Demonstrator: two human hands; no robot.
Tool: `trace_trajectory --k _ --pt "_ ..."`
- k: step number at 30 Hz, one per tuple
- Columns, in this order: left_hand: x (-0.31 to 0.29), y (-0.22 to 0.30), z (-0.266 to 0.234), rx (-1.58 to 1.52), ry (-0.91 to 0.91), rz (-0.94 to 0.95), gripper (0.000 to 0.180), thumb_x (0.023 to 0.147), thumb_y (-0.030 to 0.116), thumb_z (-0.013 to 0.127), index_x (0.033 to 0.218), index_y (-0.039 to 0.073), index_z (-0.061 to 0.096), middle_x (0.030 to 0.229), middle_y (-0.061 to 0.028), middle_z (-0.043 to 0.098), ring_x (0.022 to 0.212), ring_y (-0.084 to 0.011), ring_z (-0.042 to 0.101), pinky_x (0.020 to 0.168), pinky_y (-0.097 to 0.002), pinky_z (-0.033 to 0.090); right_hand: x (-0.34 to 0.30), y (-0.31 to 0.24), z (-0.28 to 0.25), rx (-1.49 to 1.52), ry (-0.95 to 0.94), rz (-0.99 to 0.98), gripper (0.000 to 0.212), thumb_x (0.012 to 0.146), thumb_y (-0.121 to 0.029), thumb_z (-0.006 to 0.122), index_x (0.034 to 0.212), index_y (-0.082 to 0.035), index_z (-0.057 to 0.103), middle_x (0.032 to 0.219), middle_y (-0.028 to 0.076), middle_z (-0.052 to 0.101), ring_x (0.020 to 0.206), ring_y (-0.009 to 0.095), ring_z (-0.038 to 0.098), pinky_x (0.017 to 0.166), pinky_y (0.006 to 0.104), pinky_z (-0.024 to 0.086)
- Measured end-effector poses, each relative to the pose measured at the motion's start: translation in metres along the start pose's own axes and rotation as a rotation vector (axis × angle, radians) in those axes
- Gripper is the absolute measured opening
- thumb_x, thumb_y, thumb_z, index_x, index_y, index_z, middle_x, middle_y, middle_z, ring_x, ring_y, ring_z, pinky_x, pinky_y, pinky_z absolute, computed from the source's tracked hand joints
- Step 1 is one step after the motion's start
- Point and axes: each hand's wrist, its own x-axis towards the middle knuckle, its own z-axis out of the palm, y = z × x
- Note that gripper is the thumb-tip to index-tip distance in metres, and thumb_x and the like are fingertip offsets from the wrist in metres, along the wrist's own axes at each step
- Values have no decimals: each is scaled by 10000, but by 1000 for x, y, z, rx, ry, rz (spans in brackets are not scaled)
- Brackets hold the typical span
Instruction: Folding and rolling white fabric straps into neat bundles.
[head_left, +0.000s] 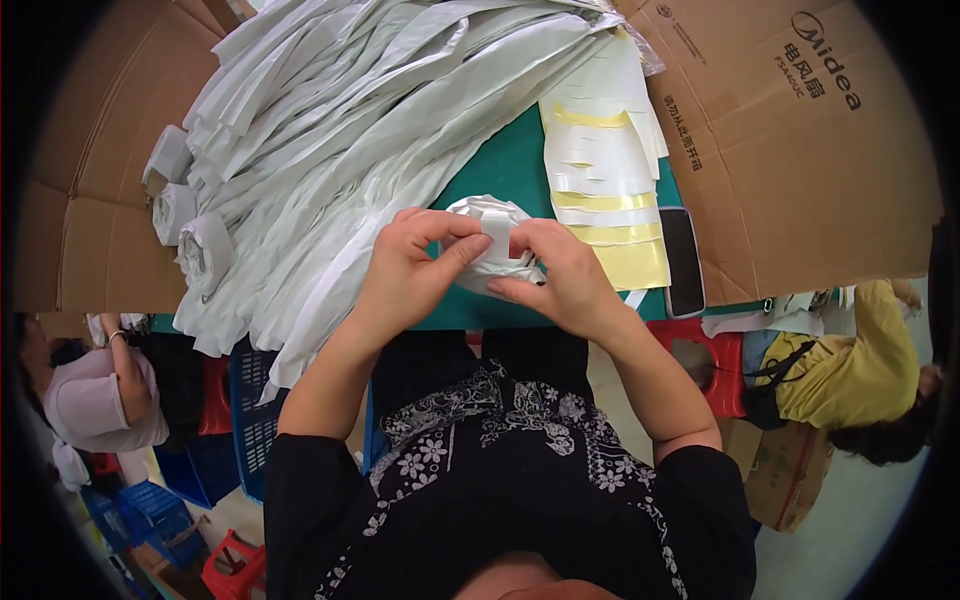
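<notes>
A rolled-up bundle of thin white sheet material [470, 207] is held upright between my hands over the green table near its front edge. My left hand [410, 262] is closed, thumb and forefinger pinching the edge of a white strip [496, 236] that lies across the roll. My right hand [568, 275] grips the roll's right side, fingers behind and thumb low in front. To the left spreads a large pile of long, folded white sheets [350, 150]. Several finished-looking rolls [205, 255] sit at the pile's left edge.
Right of the roll lies a backing sheet with white and yellow strips [600, 200], beside a dark phone [683, 262]. Cardboard panels [800, 170] [110, 160] flank the table [500, 150]. Blue crates [250, 420], red stools [700, 365] and two other people [845, 370] are beyond.
</notes>
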Motion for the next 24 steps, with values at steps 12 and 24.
trace_trajectory --k 12,24 --pt "-20 -20 16 26 -231 720 167 677 7 656 833 64 639 880 -67 628 858 -261 625 834 -405 465 -7 15 -20 482 -512 473 251 779 -159 690 945 26 657 809 31 655 719 49 550 644 209 454" --pt "-14 -17 5 220 -538 1000 184 764 183 661 879 41 637 993 -89 605 949 -281 604 827 -386 507 -15 32 -20 807 -802 635 259 806 -155 682 986 28 645 849 27 652 749 62 567 705 212 458"
